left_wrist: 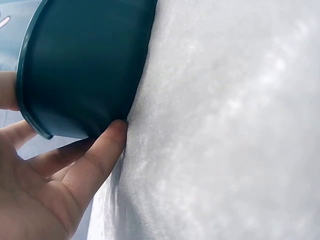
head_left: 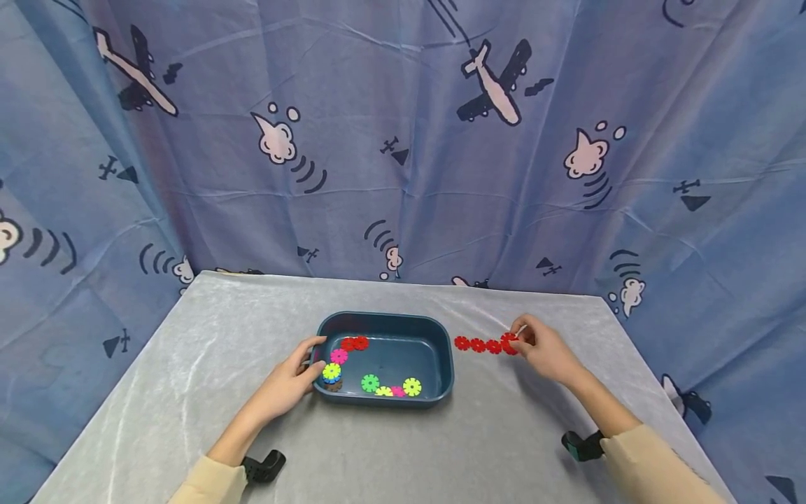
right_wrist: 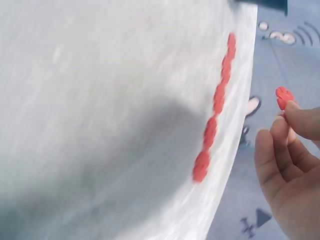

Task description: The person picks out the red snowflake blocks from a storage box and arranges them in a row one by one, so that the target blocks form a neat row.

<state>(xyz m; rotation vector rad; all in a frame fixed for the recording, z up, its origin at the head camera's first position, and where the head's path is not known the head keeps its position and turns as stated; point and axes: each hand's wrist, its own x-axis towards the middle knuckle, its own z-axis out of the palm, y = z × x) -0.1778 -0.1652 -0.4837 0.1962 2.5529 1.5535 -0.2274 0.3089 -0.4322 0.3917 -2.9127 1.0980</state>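
My left hand (head_left: pixel 283 385) grips the left end of a dark teal plastic bin (head_left: pixel 406 400). In the left wrist view, fingers lie against the outer end wall of the bin (left_wrist: pixel 85 65) and reach its rim. My right hand (head_left: pixel 546 352) pinches a red notched disc (right_wrist: pixel 283 96) between thumb and fingertip. That disc is held above the table, over the right end of a row of red discs (head_left: pixel 478 346). In the right wrist view the row of red discs (right_wrist: pixel 219 100) lies flat, edge to edge, apart from the hand.
Inside the bin are red discs (head_left: pixel 355 343), a pink disc (head_left: pixel 338 356), a green disc (head_left: pixel 370 383) and several others along its left and front walls. A pale cloth covers the table (head_left: pixel 378 455). Behind hangs a blue printed curtain (head_left: pixel 340 210).
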